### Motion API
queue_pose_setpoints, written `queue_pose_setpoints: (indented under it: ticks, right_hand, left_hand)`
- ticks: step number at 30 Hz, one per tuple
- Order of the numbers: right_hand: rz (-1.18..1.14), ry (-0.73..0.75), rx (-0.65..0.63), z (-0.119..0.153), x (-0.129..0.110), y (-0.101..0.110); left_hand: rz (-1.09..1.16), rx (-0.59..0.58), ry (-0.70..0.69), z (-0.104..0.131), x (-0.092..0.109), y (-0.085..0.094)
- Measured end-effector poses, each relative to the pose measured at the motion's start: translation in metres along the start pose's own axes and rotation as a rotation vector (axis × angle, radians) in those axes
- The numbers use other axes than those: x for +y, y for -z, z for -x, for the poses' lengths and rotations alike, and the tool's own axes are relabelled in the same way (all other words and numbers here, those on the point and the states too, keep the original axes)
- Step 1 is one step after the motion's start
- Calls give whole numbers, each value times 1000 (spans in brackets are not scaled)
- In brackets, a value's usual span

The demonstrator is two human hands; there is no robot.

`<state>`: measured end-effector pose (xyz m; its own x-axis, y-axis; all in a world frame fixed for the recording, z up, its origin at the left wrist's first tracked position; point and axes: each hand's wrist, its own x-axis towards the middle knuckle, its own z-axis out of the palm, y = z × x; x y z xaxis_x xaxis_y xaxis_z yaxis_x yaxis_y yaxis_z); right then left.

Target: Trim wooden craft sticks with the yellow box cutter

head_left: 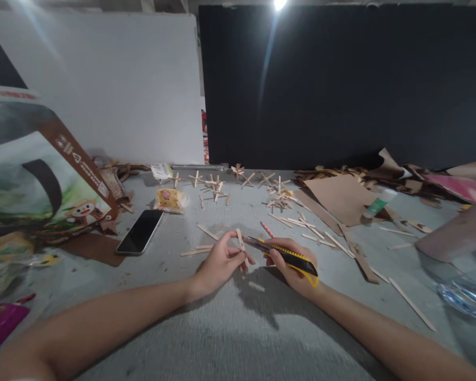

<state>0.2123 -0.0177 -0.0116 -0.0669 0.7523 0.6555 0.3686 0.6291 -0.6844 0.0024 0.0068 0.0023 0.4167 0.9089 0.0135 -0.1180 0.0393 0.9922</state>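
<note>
My left hand [222,263] is closed on a short wooden stick [240,241], held upright between thumb and fingers above the grey table [174,338]. Wrapped in my right hand [293,267] is a yellow and black utility knife [293,259]. Its metal tip points left, close to the stick; whether they touch is hard to tell. A red and white striped rod [267,229] sticks up beside my right fingers. Loose wooden sticks [207,232] lie just left of my left hand. More sticks [317,230] are scattered beyond my right hand.
A phone [140,232] and a wrapped snack [170,200] lie to the left, near a large bag [43,169]. Small crossed-stick pieces [248,180] stand at the back. Brown paper [337,198], a green and white tube [380,203] and a clear glass dish [462,295] are on the right.
</note>
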Motion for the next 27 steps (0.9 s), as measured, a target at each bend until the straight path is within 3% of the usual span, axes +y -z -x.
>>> queue_pose_setpoints:
  ticks: [18,27]
  right_hand:
    - [120,170,-26,-2,-4,0]
    - [87,159,-54,0,-5,-1]
  left_hand:
    - [-12,31,-2,-1,-4,2]
    - [-66,30,-35,1,-7,2]
